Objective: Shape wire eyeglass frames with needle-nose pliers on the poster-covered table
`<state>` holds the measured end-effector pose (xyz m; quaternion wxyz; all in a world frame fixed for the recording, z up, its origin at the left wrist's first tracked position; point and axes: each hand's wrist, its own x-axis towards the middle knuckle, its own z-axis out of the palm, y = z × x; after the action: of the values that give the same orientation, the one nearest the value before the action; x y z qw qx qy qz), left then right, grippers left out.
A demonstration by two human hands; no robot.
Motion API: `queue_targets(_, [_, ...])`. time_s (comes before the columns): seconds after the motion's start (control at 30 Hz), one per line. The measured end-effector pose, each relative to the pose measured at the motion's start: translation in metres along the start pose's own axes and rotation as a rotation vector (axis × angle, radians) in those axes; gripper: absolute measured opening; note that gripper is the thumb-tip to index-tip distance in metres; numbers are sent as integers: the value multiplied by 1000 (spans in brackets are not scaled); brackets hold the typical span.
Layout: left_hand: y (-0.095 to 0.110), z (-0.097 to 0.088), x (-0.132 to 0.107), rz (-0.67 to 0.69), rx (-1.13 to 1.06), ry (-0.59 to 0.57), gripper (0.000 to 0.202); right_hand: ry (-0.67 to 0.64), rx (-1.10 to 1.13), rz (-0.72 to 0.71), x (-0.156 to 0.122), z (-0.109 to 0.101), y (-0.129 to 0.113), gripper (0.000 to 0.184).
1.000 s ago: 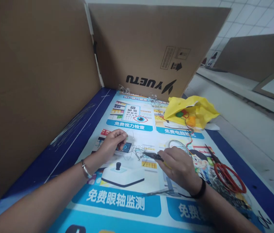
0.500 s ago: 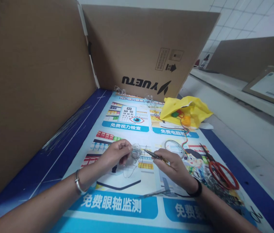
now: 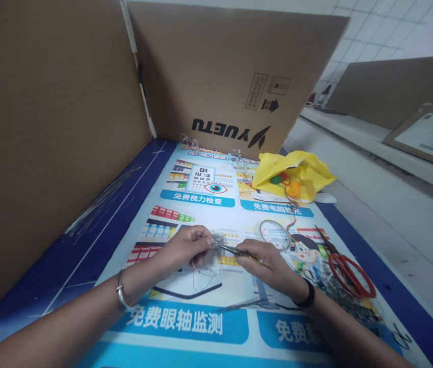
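My left hand (image 3: 187, 246) is closed in a pinch on a small tangle of thin silvery wire (image 3: 216, 240), and loose loops of it hang down below the fingers. My right hand (image 3: 270, 263) is closed round a slim pair of pliers (image 3: 235, 250) whose tip reaches left into the wire bundle. Both hands hover just over a printed poster mat (image 3: 185, 322). A silver bangle sits on my left wrist and a black band on my right.
Cardboard walls (image 3: 47, 128) stand at the left and back. A yellow bag (image 3: 296, 174) with coloured beads lies at the back right. Nearby lie a wire ring (image 3: 275, 234), red-handled scissors (image 3: 348, 273) and a heap of wire bits (image 3: 339, 294).
My hands have drawn closer together. The plier tip has moved left into the wire bundle, which my left hand now holds a little lower.
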<state>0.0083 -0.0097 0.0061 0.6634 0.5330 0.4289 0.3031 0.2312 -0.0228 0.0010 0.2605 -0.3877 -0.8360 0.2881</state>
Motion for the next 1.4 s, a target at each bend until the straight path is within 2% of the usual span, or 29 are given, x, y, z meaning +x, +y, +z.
queue_targets(0.3, [-5,-4,3,-17,-36,-46,22,-72,119,46,-1,-2,1,24])
queue_targets(0.53, [-4,-9,2,12,-42,-53,16,-40,222,135,-2,-2,7,27])
queue_targets(0.73, [-4,-9,0,77,-161,-39,16,16,202,212,1,-2,8,27])
queue_targets(0.97, [-8,-10,3,123,-152,25,17,71,153,246,1,0,12,27])
queue_targets(1.1, [-9,-10,6,120,-146,116,21,123,57,259,0,6,14,22])
queue_targets(1.23, [-11,-9,10,112,-97,245,25,285,-123,208,-1,11,13,18])
queue_targets(1.33, [-13,-9,11,110,-85,289,24,378,-256,73,-4,14,10,16])
queue_targets(1.4, [-14,-9,10,103,-88,300,24,384,-352,-42,-6,16,7,15])
